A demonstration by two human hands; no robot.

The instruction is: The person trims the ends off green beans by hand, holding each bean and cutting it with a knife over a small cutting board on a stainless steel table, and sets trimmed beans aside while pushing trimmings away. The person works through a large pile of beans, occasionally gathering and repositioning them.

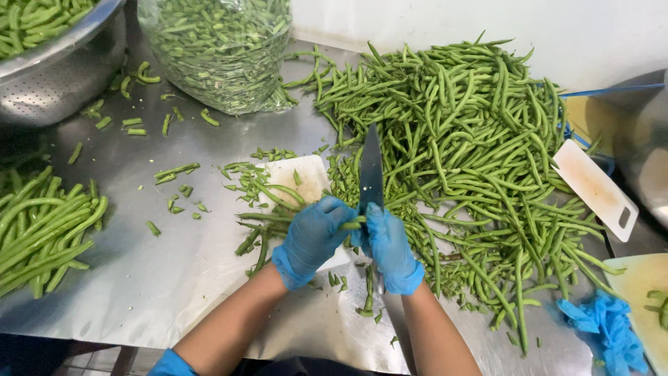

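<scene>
Over a steel table [160,278], a gloved left hand [311,240] grips green beans [268,217] on a white cutting board [306,177] while the right hand [390,247] is closed around a knife [370,170].

You had one head-worn camera, which looked steeply down from close above the steel table [174,278], facing the far wall [487,28]; your forearms entered from the near edge.

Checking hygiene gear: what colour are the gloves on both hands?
Blue, on the left hand and right hand; clearest in the head view.
</scene>
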